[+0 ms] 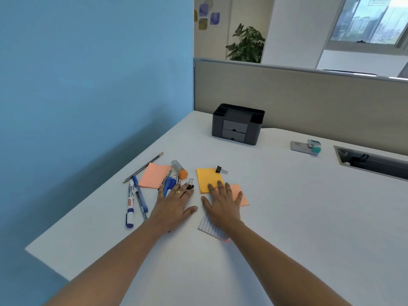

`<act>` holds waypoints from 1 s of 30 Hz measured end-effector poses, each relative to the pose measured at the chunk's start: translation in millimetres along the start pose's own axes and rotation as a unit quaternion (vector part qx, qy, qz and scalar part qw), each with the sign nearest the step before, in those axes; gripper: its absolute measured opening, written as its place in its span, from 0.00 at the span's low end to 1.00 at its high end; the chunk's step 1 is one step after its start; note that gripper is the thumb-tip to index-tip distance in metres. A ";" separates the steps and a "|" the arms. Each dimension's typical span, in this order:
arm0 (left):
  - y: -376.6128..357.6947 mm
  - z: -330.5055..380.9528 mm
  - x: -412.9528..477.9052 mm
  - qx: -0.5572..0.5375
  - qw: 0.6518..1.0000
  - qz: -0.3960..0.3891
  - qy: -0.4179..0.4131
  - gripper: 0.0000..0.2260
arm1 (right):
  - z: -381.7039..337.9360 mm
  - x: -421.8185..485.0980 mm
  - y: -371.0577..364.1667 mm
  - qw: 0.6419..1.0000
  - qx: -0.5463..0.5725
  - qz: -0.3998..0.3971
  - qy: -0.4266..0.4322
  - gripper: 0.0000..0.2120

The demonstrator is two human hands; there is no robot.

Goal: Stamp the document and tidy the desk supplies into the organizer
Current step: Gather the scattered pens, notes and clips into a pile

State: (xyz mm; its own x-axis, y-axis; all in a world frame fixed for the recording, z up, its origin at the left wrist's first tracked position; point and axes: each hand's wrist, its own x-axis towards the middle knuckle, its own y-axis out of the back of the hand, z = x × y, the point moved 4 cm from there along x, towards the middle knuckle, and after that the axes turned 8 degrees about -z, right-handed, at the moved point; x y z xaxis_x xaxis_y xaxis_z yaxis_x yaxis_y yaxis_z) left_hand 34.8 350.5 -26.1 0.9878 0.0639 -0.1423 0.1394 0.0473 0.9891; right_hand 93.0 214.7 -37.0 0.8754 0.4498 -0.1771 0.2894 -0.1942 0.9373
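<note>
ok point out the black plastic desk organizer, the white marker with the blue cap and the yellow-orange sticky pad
black plastic desk organizer (pixel 235 127), head view, upper drawer front
white marker with the blue cap (pixel 130 195), head view, mid barrel
yellow-orange sticky pad (pixel 208 177), head view, bare top face

1. Daylight from the window (pixel 364 21) at my upper right lights my desk (pixel 287 206) brightly and evenly.
2. My left hand (pixel 174 206) and right hand (pixel 223 204) throw only faint, soft shadows.
3. The wide lens bows the partition (pixel 287 93); the distant plant (pixel 247 45) looks soft.
</note>
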 end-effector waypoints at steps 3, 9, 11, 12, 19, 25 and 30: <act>-1.5 -6.5 7.7 -0.010 1.000 0.001 0.008 0.57 | -9.6 14.7 0.0 1.000 -0.003 -0.004 0.001 0.27; -7.1 -18.1 18.8 -0.030 0.999 0.002 0.020 0.56 | -25.3 42.8 2.2 1.000 0.001 -0.008 0.004 0.26; -8.0 -21.8 21.2 -0.036 0.999 0.002 0.021 0.49 | -29.4 49.9 3.0 1.000 -0.004 -0.010 0.007 0.26; -8.1 -23.5 22.3 -0.038 0.999 0.001 0.021 0.46 | -31.0 52.9 3.3 1.000 -0.006 -0.011 0.008 0.26; -3.8 -25.6 22.4 -0.053 0.998 0.029 0.022 0.42 | -39.9 66.7 1.8 1.000 -0.004 -0.013 0.023 0.25; -2.7 -27.7 22.9 -0.067 0.997 0.027 0.028 0.42 | -41.0 65.0 3.6 0.998 0.040 0.015 0.039 0.23; -2.2 -27.1 20.5 -0.051 0.998 0.001 0.035 0.43 | -38.3 55.1 3.3 0.999 0.034 0.014 0.039 0.24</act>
State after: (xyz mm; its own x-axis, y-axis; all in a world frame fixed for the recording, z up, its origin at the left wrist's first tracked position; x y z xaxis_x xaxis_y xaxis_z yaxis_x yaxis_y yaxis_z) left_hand 52.8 378.8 -32.2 0.9804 0.1326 -0.1456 0.1258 0.1474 0.9810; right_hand 127.4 272.3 -32.1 0.8519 0.5088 -0.1244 0.2925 -0.2651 0.9188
